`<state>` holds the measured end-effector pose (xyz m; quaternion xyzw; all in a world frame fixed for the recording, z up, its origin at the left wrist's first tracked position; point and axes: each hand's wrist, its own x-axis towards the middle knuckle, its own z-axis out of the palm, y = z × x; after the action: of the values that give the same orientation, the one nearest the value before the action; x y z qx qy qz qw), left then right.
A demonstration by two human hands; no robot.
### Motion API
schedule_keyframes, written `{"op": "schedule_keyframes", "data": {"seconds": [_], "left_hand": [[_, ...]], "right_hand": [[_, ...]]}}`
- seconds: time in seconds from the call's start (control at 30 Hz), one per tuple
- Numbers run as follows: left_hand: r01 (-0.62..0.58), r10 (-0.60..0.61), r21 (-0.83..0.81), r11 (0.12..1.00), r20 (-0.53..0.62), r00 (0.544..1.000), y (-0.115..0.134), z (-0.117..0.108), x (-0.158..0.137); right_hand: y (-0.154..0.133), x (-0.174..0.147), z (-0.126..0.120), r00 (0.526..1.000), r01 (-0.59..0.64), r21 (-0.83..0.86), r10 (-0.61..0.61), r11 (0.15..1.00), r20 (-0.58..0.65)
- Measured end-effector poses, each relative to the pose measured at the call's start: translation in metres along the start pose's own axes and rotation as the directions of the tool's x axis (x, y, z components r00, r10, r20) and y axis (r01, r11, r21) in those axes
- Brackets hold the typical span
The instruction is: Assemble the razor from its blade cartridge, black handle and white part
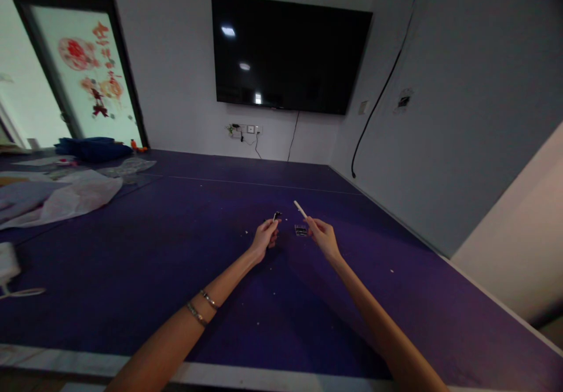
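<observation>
My left hand (264,238) is closed in a pinch on a small dark piece with a light edge (277,215), too small to name. In my right hand (324,237) is a slim white stick-shaped object (299,208), held near its lower end and pointing up and left. Between the hands, close to the right fingers, a small dark case with a clear rim (301,230) lies on the purple tabletop (211,298). What it contains is too small to make out. Both hands are just above the surface, a little apart from each other.
Crumpled translucent plastic (83,196) and a dark blue cloth bundle (94,148) lie at the left. A white object with a strap loop (9,263) sits at the left edge. White specks dot the tabletop. A black cable (387,81) hangs along the right wall.
</observation>
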<state>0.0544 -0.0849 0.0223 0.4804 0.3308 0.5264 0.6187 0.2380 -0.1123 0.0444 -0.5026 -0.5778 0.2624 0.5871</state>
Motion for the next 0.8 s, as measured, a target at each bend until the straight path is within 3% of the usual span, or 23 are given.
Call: {"op": "schedule_keyframes", "data": {"seconds": [0.23,0.5,0.63,0.8], "left_hand": [[0.007,-0.006,-0.016,1.000,0.066,0.998,0.001,0.004,-0.005],[-0.008,0.016,-0.085,0.996,0.089,0.996,0.007,0.002,-0.004],[0.072,-0.052,-0.120,0.990,0.163,0.985,0.002,0.005,-0.005],[0.253,-0.154,-0.274,0.928,0.335,0.929,0.004,0.002,-0.005]], "right_hand": [[0.006,-0.005,0.014,0.996,-0.015,-0.094,0.024,0.995,0.090],[0.007,-0.010,0.005,0.991,-0.084,-0.082,0.093,0.993,0.101],[0.005,-0.011,0.011,0.987,-0.123,-0.013,0.123,0.992,0.106],[0.012,-0.012,0.011,0.979,-0.159,0.036,0.153,0.987,0.134]]}}
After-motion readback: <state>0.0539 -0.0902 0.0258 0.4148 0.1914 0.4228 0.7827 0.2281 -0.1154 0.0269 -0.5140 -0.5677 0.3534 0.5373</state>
